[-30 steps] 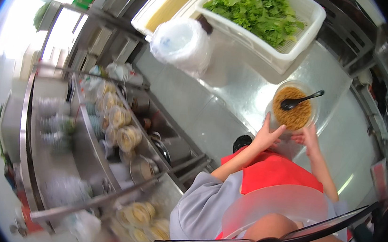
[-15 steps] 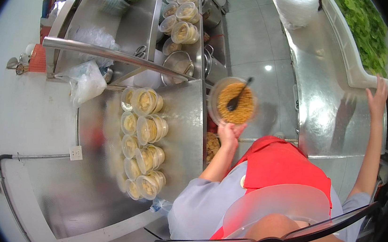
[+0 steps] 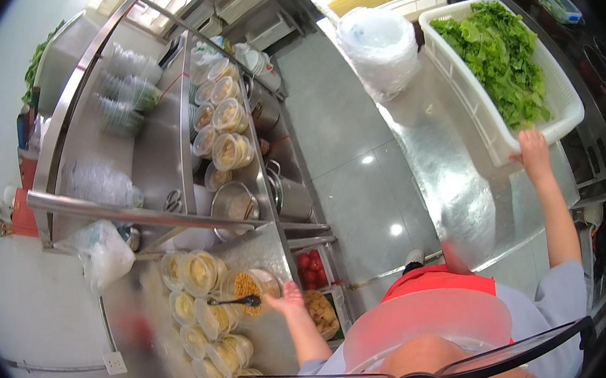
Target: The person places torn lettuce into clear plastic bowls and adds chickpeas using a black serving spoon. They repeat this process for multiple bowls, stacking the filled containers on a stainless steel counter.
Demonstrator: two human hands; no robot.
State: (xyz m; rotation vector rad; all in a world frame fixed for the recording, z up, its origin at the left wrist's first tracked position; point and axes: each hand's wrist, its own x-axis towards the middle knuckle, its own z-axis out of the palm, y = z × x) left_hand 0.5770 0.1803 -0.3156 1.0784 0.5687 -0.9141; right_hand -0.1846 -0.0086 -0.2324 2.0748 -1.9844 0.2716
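Observation:
My left hand (image 3: 288, 298) is at the side of a clear round tub (image 3: 269, 280) of small orange-brown pieces, its fingers apart and not wrapped round it. A black spoon (image 3: 236, 301) lies across the tub's mouth, its handle pointing left. The tub stands on the steel counter, right beside stacked clear tubs (image 3: 214, 320) of pale yellow food. My right hand (image 3: 533, 153) grips the near corner of a white plastic crate (image 3: 469, 81). Green leafy lettuce (image 3: 495, 58) fills that crate.
A wrapped stack of white lids or bowls (image 3: 377, 49) stands beside the crate on the right-hand steel table (image 3: 459, 183). Filled tubs (image 3: 227, 133) line the left shelf, past a steel rail (image 3: 138, 212). Below are a steel pot (image 3: 291, 195) and a red-filled bin (image 3: 312, 267).
The tub with the spoon has gone from above the floor to the left counter, and my left hand has opened beside it. My right hand has closed on the crate. The view has shifted.

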